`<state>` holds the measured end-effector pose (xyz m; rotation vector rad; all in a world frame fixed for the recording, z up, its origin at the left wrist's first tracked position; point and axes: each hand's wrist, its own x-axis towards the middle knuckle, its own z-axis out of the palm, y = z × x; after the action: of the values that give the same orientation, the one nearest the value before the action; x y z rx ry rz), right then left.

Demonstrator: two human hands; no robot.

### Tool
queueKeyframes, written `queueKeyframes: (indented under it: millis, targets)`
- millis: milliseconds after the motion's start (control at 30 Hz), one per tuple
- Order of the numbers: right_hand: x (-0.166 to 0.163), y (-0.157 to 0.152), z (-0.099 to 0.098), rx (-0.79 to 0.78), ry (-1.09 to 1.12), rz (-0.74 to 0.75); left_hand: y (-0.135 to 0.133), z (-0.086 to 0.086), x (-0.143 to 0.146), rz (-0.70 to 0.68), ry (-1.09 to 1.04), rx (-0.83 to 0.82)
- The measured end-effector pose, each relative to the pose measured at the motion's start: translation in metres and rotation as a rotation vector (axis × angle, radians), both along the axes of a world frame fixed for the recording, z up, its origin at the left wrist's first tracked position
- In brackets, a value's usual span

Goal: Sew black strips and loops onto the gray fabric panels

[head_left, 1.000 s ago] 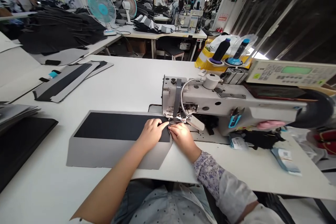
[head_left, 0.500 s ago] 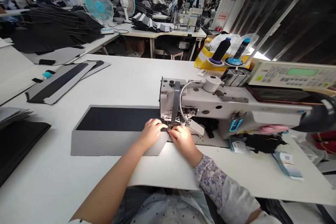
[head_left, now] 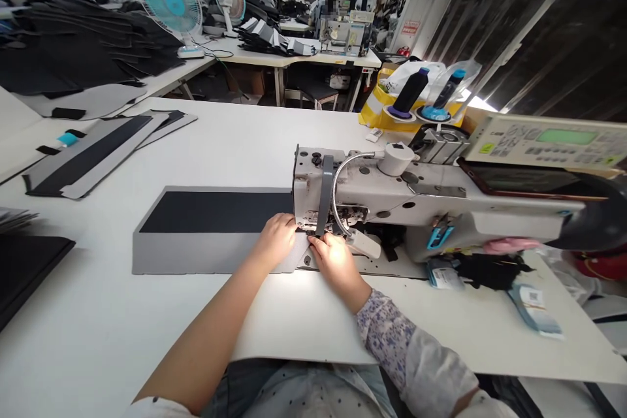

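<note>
A long grey panel (head_left: 196,255) with a black strip (head_left: 215,211) along it lies flat on the white table (head_left: 245,144), its right end under the head of the sewing machine (head_left: 392,192). My left hand (head_left: 277,239) rests on that end with fingers curled, pressing the fabric down beside the needle. My right hand (head_left: 335,260) pinches the panel's edge just in front of the presser foot, lit by the machine's lamp. The needle area itself is partly hidden by my fingers.
Similar grey-and-black panels (head_left: 88,153) lie at the table's far left. A control panel (head_left: 548,142) and two thread cones (head_left: 421,95) stand behind the machine. Labels and black scraps (head_left: 490,271) lie to its right. Fans (head_left: 169,3) and dark fabric stacks (head_left: 73,46) fill further tables.
The panel has slid away from me and to the right, further under the machine head. Both hands moved with it, staying at the needle.
</note>
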<state>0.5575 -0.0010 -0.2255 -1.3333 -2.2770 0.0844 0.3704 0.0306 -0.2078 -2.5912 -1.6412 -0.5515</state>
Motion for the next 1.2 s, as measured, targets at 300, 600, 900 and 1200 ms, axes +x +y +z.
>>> queueKeyframes:
  millis: [300,600,900,1200]
  targets:
    - [-0.001,-0.001,0.008,-0.018,0.077,-0.065,-0.058,-0.002,-0.001,0.234,0.020,0.084]
    - [-0.014,-0.002,0.014,-0.010,0.092,-0.211,-0.067,0.014,0.005,0.248,0.112,-0.011]
    - [-0.026,-0.007,0.009,-0.047,-0.059,-0.203,-0.065,0.014,0.019,0.123,0.095,0.008]
    - [-0.024,-0.030,0.012,0.021,-0.040,-0.041,-0.060,0.013,0.018,0.122,0.097,-0.011]
